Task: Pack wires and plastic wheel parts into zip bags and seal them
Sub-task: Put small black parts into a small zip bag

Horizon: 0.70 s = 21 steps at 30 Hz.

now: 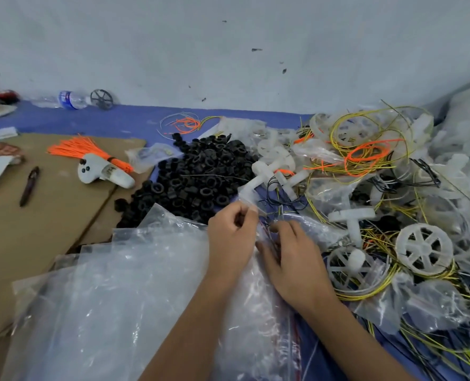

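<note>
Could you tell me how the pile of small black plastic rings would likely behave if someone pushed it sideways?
The pile of small black plastic rings is loose, so it would probably spread rather than slide whole. Being round, strays might roll across the brown cardboard sheet. They look light.

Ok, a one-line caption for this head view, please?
Both hands, left hand and right hand, pinch a clear zip bag beside black rings and loose wires.
</note>
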### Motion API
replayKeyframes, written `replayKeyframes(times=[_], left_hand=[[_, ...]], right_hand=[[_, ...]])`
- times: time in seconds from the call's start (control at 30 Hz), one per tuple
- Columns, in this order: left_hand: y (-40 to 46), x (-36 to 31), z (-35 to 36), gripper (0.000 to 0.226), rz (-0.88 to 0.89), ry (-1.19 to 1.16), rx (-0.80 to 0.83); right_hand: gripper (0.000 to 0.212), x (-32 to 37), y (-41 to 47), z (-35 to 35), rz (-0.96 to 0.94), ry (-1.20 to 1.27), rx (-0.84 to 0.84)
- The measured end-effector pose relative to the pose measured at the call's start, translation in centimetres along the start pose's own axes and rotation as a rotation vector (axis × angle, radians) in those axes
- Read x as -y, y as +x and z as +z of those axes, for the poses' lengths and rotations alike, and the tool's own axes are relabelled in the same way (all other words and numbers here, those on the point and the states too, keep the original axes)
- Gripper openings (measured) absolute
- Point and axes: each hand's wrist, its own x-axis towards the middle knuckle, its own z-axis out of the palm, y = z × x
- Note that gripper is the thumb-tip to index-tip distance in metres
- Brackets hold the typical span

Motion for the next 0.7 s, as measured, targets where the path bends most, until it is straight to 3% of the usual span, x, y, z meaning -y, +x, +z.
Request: replayKeyframes(times=[0.13,0.27,0.43,0.7], left_hand=[[-0.2,0.2,0.1,0.035,-0.015,-0.042,0.006],[-0.1,0.1,0.2,0.033,-0.014,-0.078,0.007],[-0.4,-1.1,0.0,0.035,0.056,-0.071,-0.017],[-1.3,-2.7,0.5,0.041,0.309,0.247,0.121]], right_hand=[[0.037,0.0,-0.1,0.3,0.041,-0.146,0.019],[0.023,-0.4,0.1,0.3,0.014,-0.135,0.009],[0.011,-0.9,0.0,-0.1,-0.062,0.041,-0.048],[0.010,-0.6,0.0,-1.3,0.084,0.587,-0.261]])
